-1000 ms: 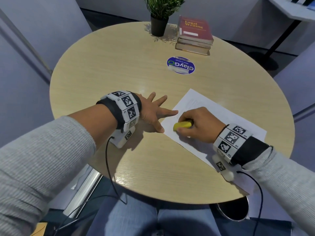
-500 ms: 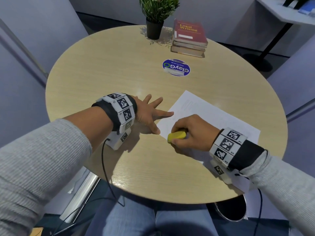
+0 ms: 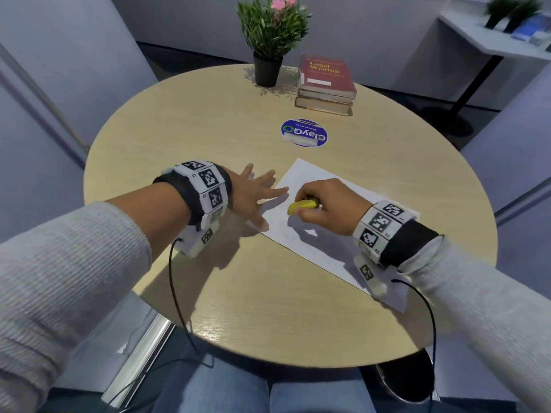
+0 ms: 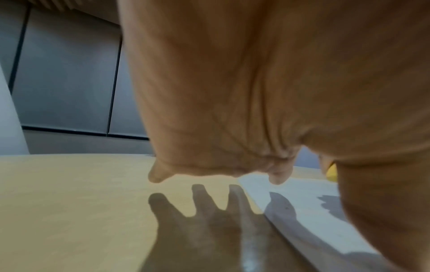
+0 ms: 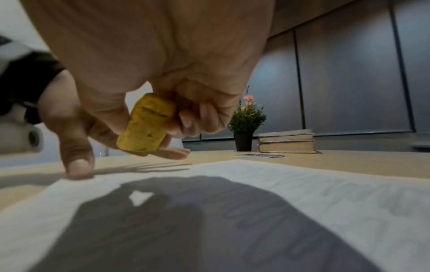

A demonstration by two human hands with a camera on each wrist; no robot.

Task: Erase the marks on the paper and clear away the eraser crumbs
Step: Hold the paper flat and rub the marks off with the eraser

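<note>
Pinching the small yellow rubber eraser in your right hand, fingers clamped; left hand fingers spread, pinning the thin, crease-prone white paper sheet.

Head camera looks steeply down over round table. Wrist cameras sit low under palms, facing forward, close to tabletop; all share paper.

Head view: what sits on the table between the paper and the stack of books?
A round blue sticker lies flat on the table between the paper and the stack of books; otherwise bare wood.
</note>
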